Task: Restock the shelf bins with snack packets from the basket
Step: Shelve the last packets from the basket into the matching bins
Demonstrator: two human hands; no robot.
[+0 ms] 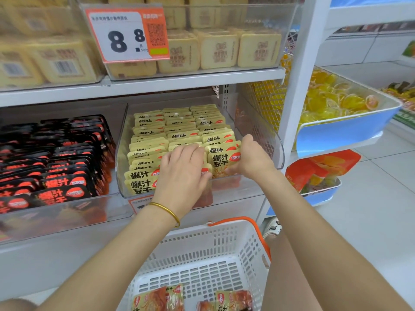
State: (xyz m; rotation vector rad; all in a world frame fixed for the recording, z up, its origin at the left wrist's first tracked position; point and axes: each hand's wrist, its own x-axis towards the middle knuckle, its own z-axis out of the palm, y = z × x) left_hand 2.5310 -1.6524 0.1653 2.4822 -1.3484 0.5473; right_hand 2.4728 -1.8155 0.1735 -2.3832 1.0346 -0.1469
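Tidying step: inside the clear plastic shelf bin (258, 131), the right hand (251, 158) pinches the front yellow snack packet (221, 163) of its right row. The left hand (184, 169) curves over the bin's middle row; I cannot tell whether it grips. The next move likely calls for reaching down to the white perforated plastic basket (202, 250) below the bin for more.

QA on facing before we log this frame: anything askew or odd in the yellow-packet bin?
Mixed facing: the front yellow packets read upright, while the rear packets show their print upside down. The price tag on the upper bin hangs tilted. Nothing looks spilled or torn.
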